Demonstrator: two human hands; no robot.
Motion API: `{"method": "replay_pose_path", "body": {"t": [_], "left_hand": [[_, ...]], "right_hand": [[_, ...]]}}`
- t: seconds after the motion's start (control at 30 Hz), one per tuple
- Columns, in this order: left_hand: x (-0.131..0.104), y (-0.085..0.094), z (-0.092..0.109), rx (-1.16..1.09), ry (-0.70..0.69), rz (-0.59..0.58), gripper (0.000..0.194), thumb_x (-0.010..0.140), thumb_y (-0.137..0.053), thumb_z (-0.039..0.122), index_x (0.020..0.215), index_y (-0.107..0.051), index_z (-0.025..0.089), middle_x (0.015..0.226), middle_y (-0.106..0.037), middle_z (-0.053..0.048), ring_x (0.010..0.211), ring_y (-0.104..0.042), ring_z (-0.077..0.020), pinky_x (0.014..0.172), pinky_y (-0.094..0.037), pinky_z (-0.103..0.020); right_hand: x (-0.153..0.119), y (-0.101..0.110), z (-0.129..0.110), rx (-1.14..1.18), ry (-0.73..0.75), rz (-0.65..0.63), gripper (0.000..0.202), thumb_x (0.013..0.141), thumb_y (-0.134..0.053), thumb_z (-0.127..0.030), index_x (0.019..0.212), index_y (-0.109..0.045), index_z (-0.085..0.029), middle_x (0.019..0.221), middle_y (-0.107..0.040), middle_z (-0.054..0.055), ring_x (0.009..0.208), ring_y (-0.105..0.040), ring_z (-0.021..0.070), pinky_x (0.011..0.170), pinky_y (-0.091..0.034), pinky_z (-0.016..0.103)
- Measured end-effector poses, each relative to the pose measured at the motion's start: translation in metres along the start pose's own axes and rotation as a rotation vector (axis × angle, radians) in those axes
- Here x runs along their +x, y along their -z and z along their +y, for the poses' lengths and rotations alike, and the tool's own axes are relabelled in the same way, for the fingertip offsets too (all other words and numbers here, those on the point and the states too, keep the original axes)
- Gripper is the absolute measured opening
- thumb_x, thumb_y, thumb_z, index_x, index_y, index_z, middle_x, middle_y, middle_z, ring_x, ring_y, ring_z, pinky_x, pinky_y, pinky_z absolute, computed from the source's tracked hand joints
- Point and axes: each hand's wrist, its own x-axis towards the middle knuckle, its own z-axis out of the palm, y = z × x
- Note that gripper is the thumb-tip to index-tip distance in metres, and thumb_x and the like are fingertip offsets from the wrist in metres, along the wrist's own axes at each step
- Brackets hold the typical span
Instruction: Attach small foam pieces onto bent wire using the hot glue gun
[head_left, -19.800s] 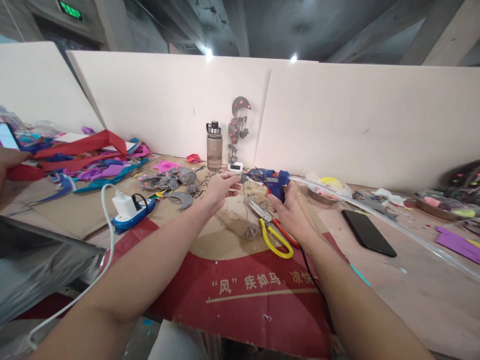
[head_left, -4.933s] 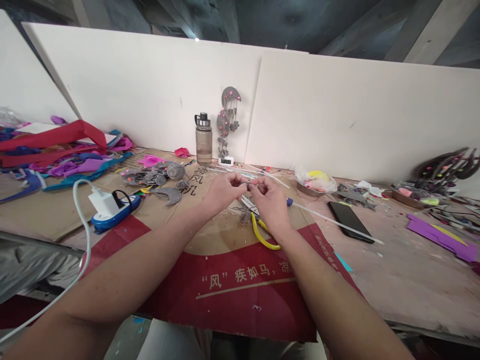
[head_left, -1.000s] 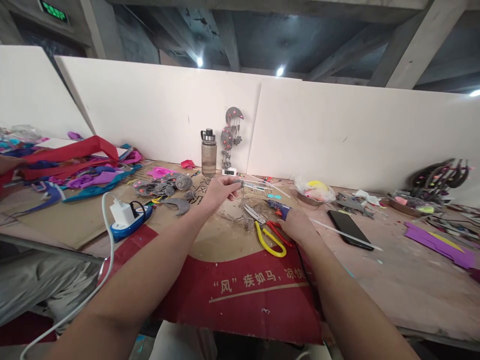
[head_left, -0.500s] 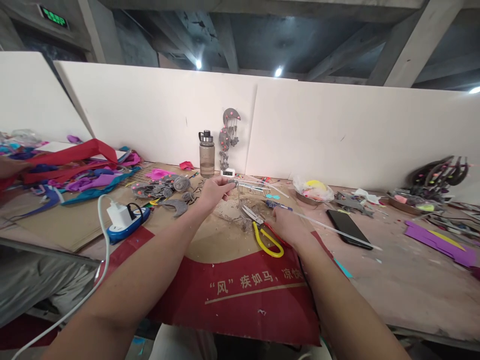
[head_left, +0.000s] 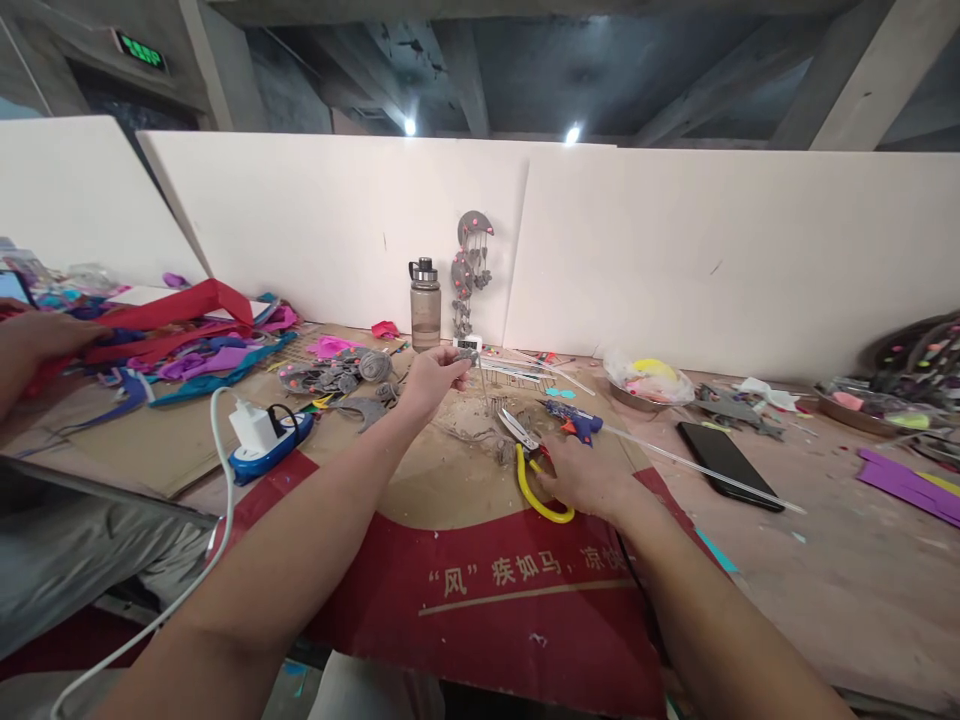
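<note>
While left fingers (head_left: 456, 370) pinch gray felt (head_left: 469, 355), right fingers (head_left: 553, 455) overlap scissors (head_left: 519, 430), hold unclear, glue gun (head_left: 576, 420) nearby.

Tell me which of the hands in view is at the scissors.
The wearer's right hand, over the handles of the scissors. The left hand pinches a grey piece; a co-worker's hand is by red strips.

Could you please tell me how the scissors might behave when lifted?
The scissors should feel stiff and perhaps fairly heavy, judging by the metallic blades. They seem unlikely to roll, since the yellow handle is a wide loop.
</note>
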Motion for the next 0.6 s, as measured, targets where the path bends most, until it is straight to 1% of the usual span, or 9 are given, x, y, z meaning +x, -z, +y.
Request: {"method": "replay_pose_path", "body": {"t": [0.1,0.2,0.27,0.33,0.37,0.43,0.5,0.57,0.6], "left_hand": [[0.000,0.000,0.003,-0.044,0.016,0.026,0.035,0.054,-0.083,0.036,0.069,-0.061,0.013,0.059,-0.056,0.002,0.051,-0.050,-0.0072,0.047,-0.042,-0.021],[-0.002,0.000,0.008,-0.078,0.005,0.037,0.039,0.051,-0.085,0.039,0.071,-0.063,0.013,0.063,-0.056,0.002,0.053,-0.049,-0.0063,0.045,-0.039,-0.019],[-0.003,0.000,0.011,-0.089,-0.021,0.054,0.039,0.052,-0.084,0.040,0.074,-0.065,0.013,0.064,-0.056,0.003,0.053,-0.047,-0.0058,0.044,-0.038,-0.019],[-0.003,0.000,0.012,-0.079,-0.060,0.075,0.036,0.055,-0.082,0.039,0.075,-0.066,0.013,0.062,-0.055,0.003,0.052,-0.045,-0.0056,0.044,-0.037,-0.019],[-0.002,0.001,0.012,-0.069,-0.084,0.082,0.034,0.057,-0.081,0.038,0.075,-0.066,0.013,0.060,-0.054,0.004,0.051,-0.045,-0.0056,0.044,-0.037,-0.019],[-0.001,0.003,0.011,-0.035,-0.134,0.090,0.029,0.062,-0.077,0.036,0.076,-0.067,0.013,0.058,-0.052,0.004,0.048,-0.043,-0.0054,0.045,-0.037,-0.020],[0.000,0.004,0.009,0.024,-0.178,0.113,0.025,0.066,-0.074,0.035,0.077,-0.067,0.013,0.058,-0.053,0.004,0.047,-0.044,-0.0056,0.045,-0.038,-0.020],[0.000,0.004,0.008,0.090,-0.198,0.148,0.024,0.069,-0.073,0.034,0.079,-0.068,0.013,0.060,-0.056,0.003,0.047,-0.047,-0.0064,0.046,-0.039,-0.021],[0.000,0.004,0.008,0.102,-0.193,0.160,0.024,0.069,-0.073,0.033,0.079,-0.068,0.013,0.061,-0.057,0.002,0.048,-0.049,-0.0069,0.047,-0.040,-0.022]], "right_hand": [[0.003,-0.005,-0.005,0.043,-0.064,0.024,0.034,0.080,-0.056,-0.026,0.109,-0.057,-0.008,0.103,-0.067,0.020,0.089,-0.067,0.0277,0.067,-0.045,0.030],[0.012,-0.014,-0.005,0.083,-0.115,0.081,0.035,0.078,-0.059,-0.022,0.108,-0.056,-0.006,0.097,-0.068,0.020,0.088,-0.067,0.0276,0.068,-0.046,0.030],[0.020,-0.019,-0.001,0.121,-0.150,0.153,0.034,0.077,-0.059,-0.019,0.108,-0.055,-0.007,0.097,-0.067,0.020,0.089,-0.066,0.0273,0.071,-0.046,0.031],[0.026,-0.020,0.005,0.229,-0.147,0.280,0.032,0.076,-0.058,-0.015,0.107,-0.055,-0.008,0.098,-0.066,0.020,0.089,-0.065,0.0266,0.075,-0.047,0.033],[0.027,-0.019,0.008,0.356,-0.103,0.348,0.032,0.076,-0.059,-0.014,0.107,-0.054,-0.010,0.097,-0.066,0.018,0.088,-0.064,0.0257,0.076,-0.047,0.035],[0.028,-0.017,0.010,0.709,0.063,0.433,0.033,0.075,-0.061,-0.019,0.107,-0.053,-0.015,0.094,-0.064,0.013,0.082,-0.062,0.0222,0.074,-0.049,0.035],[0.024,-0.014,0.005,1.013,0.252,0.434,0.035,0.075,-0.064,-0.031,0.105,-0.050,-0.021,0.093,-0.062,0.007,0.077,-0.060,0.0186,0.072,-0.052,0.035],[0.019,-0.014,-0.005,1.168,0.378,0.387,0.039,0.074,-0.065,-0.042,0.106,-0.048,-0.025,0.093,-0.060,0.003,0.077,-0.060,0.0162,0.074,-0.054,0.035],[0.016,-0.014,-0.011,1.215,0.417,0.362,0.042,0.074,-0.065,-0.044,0.107,-0.047,-0.025,0.092,-0.059,0.002,0.077,-0.060,0.0152,0.077,-0.054,0.035]]}}
